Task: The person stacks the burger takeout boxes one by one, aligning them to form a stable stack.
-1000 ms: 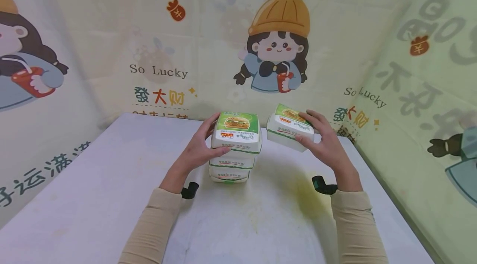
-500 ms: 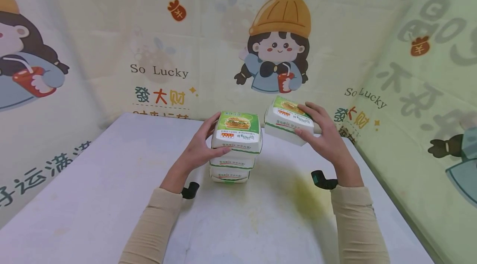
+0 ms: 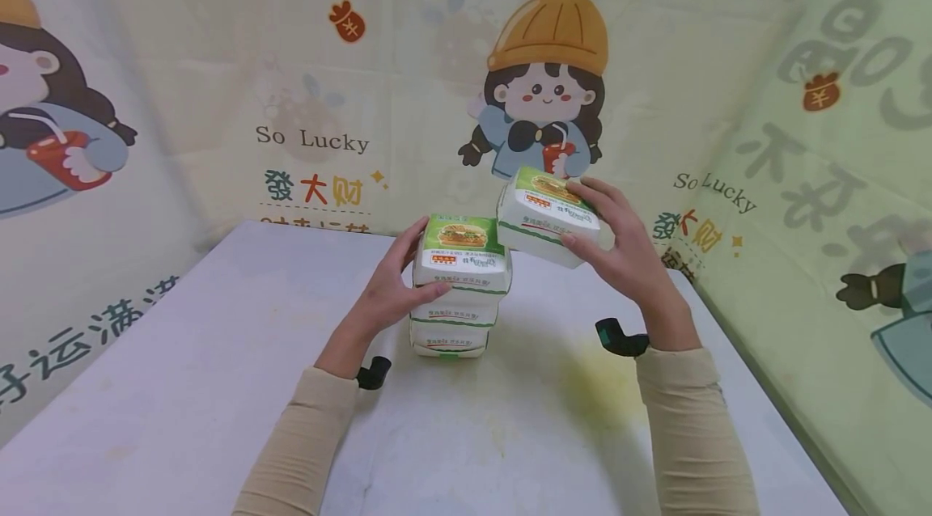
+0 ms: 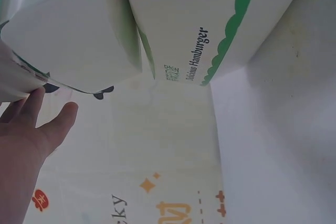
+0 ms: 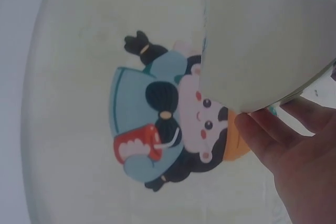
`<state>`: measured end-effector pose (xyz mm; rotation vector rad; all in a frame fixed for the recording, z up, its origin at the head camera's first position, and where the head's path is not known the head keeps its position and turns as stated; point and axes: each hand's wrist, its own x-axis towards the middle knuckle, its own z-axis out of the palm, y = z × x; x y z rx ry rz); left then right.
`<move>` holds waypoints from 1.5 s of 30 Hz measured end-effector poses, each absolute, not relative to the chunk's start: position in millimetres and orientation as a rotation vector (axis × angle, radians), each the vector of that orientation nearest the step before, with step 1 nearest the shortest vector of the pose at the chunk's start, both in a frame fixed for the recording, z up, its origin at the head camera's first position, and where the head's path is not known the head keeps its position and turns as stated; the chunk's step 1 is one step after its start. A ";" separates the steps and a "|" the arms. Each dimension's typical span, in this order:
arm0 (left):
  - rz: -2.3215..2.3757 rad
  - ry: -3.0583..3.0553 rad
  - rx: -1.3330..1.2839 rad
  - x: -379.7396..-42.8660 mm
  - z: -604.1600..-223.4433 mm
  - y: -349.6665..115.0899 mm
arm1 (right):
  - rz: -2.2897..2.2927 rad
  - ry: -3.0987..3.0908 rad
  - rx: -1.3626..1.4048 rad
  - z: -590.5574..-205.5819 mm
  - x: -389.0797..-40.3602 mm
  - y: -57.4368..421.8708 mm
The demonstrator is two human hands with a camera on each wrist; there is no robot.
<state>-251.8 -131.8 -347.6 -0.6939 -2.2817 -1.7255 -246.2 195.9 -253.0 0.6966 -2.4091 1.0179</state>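
Three white-and-green paper hamburger boxes stand stacked on the table, with the top box sitting over the middle box and bottom box. My left hand holds the top box at its left side, thumb along the front face. To the right, my right hand grips another hamburger box by its right side. That box is raised and tilted, its left edge overlapping the stack's upper right corner in the head view. The right wrist view shows its blank white side over my fingers.
The white table has yellowish stains right of the stack. Printed cloth walls with cartoon figures rise behind and on both sides. A black wrist mount juts inward from the right wrist, and another from the left.
My right hand has lifted its hamburger box and carried it left, closer to the top of the stack. The left hand and the stack have stayed almost still.
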 end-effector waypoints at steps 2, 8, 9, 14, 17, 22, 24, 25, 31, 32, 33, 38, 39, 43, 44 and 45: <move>-1.735 -2.273 -0.689 -252.3 -347.9 -132.2 | 1.042 -2.403 0.732 -251.5 -246.8 189.6; -1.790 -2.260 -0.698 -254.3 -350.0 -132.5 | 1.058 -2.406 0.816 -246.6 -247.4 167.6; -1.799 -2.260 -0.703 -254.4 -350.2 -132.4 | 1.053 -2.408 0.827 -246.1 -248.1 164.6; -1.850 -2.257 -0.724 -254.5 -350.2 -130.7 | 1.022 -2.432 0.873 -244.8 -251.0 152.7; -1.865 -2.254 -0.735 -255.1 -350.4 -129.5 | 1.003 -2.452 0.882 -243.8 -251.4 146.6; -1.874 -2.258 -0.735 -254.7 -350.5 -129.7 | 0.996 -2.461 0.926 -241.4 -253.7 137.1; -1.880 -2.258 -0.731 -254.6 -350.8 -130.1 | 0.991 -2.466 0.949 -240.6 -255.5 133.8; -1.879 -2.261 -0.735 -254.5 -350.8 -130.4 | 0.989 -2.471 0.960 -240.1 -256.2 132.3; -1.857 -2.276 -0.746 -255.4 -351.2 -131.2 | 0.987 -2.507 1.008 -238.7 -258.6 127.9; -1.859 -2.276 -0.745 -255.4 -351.0 -131.1 | 0.991 -2.514 1.010 -238.7 -258.4 127.9; -1.858 -2.276 -0.746 -255.3 -350.9 -131.1 | 0.992 -2.520 1.010 -238.7 -258.2 127.7; -1.881 -2.268 -0.739 -254.6 -350.3 -130.4 | 0.999 -2.529 1.008 -240.3 -257.5 128.1; -1.882 -2.267 -0.739 -254.7 -350.4 -130.3 | 0.998 -2.528 1.007 -240.8 -257.7 128.2; -1.874 -2.257 -0.749 -255.2 -350.1 -129.9 | 1.005 -2.513 1.007 -243.3 -258.1 130.0; -1.869 -2.256 -0.755 -255.1 -349.9 -129.9 | 1.007 -2.509 1.007 -243.8 -258.2 130.5; -1.867 -2.254 -0.759 -255.0 -349.8 -129.8 | 1.011 -2.504 1.009 -244.3 -258.3 131.1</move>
